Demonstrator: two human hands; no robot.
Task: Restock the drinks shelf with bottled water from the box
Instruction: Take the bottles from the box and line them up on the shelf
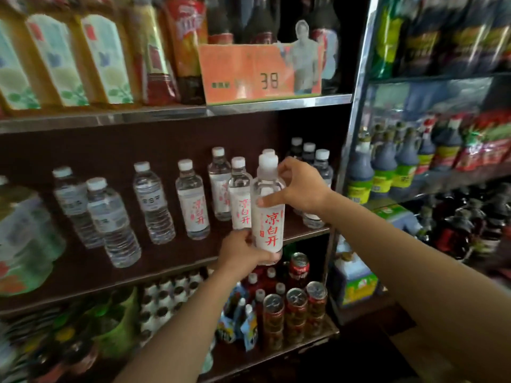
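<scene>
Water bottle point(267, 217) held two-handed: left hand point(243, 251) wrapped round its base, right hand point(300, 186) pinching its shoulder. I should seat it upright just beside the labelled bottle point(241, 197).

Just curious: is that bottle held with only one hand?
No, the left hand grips the bottle at its base and the right hand near its shoulder.

Clear water bottle point(267, 214), white cap, white label with red writing, standing up straight (bottom at the front edge of the dark shelf point(91, 269)). Just beside more bottles point(193, 200) like it, all upright there.
</scene>
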